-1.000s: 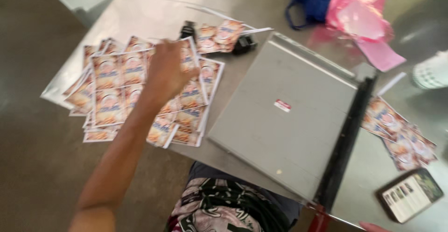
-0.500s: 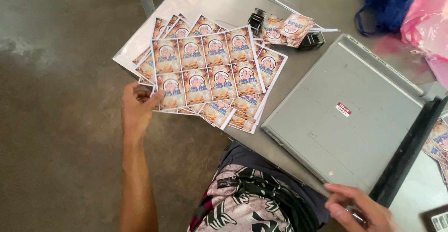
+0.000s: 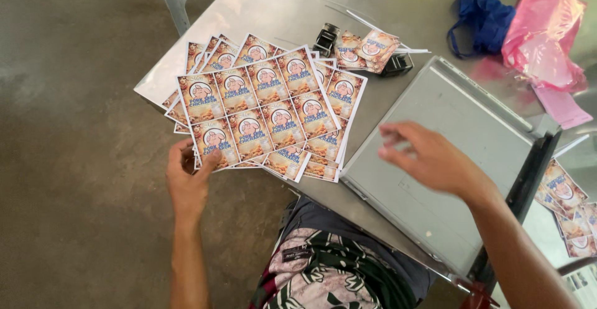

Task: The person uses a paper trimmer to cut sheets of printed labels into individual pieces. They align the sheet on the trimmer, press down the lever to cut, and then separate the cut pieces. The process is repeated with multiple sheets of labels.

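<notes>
Several fanned printed label sheets [image 3: 261, 113] overhang the grey metal table's [image 3: 261, 17] edge at centre-left, so the left hand [image 3: 189, 181] pinches the top sheet's corner. The right hand [image 3: 429, 160], fingers loosely apart and holding nothing, hovers over the grey paper cutter [image 3: 454, 178].

Fanned stack of printed label sheets [image 3: 261, 113] on the grey metal table [image 3: 273, 10], at nine o'clock from the flat grey paper cutter [image 3: 448, 160]; pink plastic bag [image 3: 544, 32] at one o'clock.
</notes>
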